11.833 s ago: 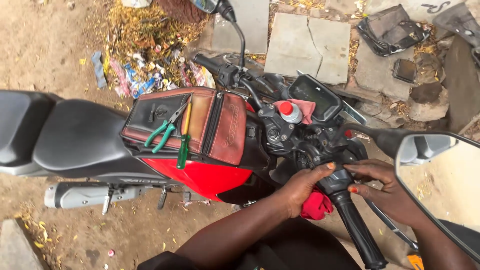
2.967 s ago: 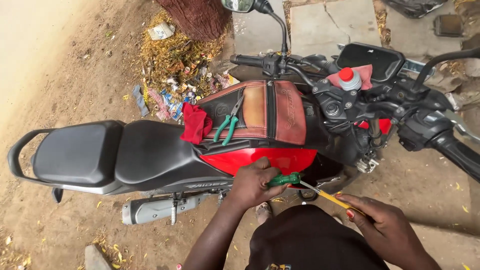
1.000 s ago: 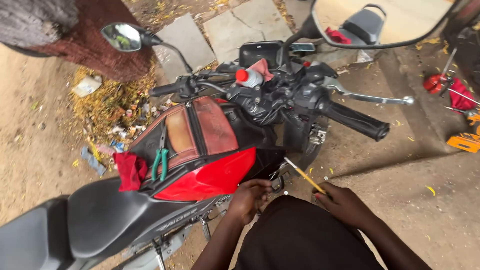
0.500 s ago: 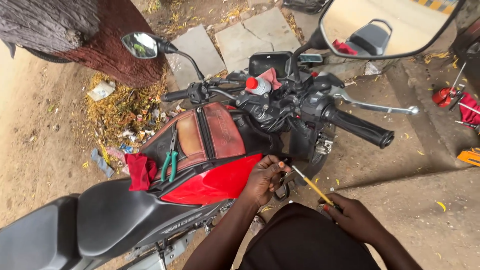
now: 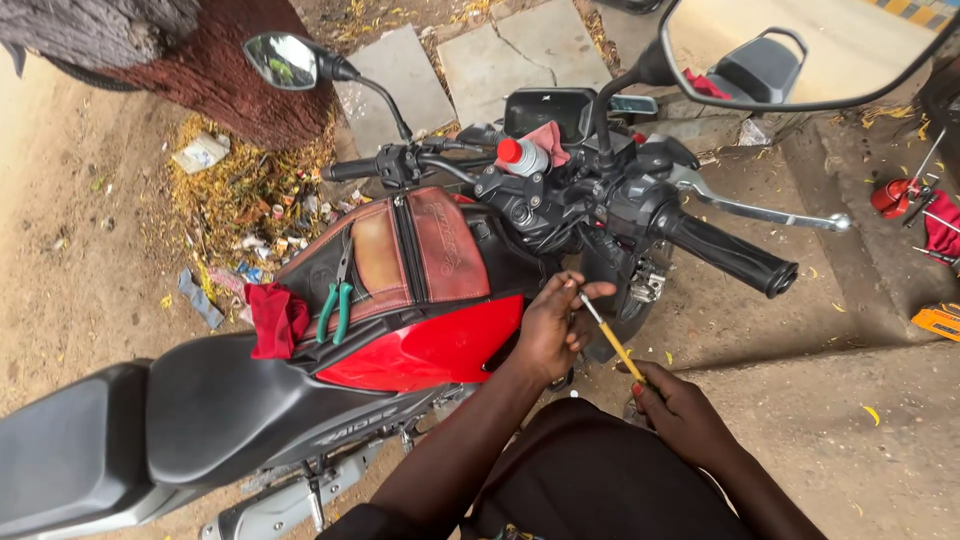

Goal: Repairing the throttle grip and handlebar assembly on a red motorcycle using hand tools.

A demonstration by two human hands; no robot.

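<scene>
My right hand (image 5: 675, 410) grips the yellow handle of a screwdriver (image 5: 612, 342) low beside the motorcycle. The shaft slants up and to the left. My left hand (image 5: 553, 325) pinches the metal tip of the shaft close to the red fuel tank (image 5: 430, 345), below the handlebar. A brown and red tank bag (image 5: 400, 250) covers the top of the tank. Green-handled pliers (image 5: 336, 298) and a red rag (image 5: 275, 318) lie on the bag's rear edge, near the black seat (image 5: 160, 420).
The right handlebar grip (image 5: 725, 250) and brake lever (image 5: 770, 212) jut out just above my hands. A round mirror (image 5: 800, 50) fills the upper right. A tree trunk (image 5: 180, 55), litter and paving slabs lie beyond the bike. Red and orange tools (image 5: 930, 225) rest on the ground at right.
My view has shifted slightly right and closer. My left hand has moved from the tank's lower edge up onto the screwdriver's tip. My right hand still holds the handle.
</scene>
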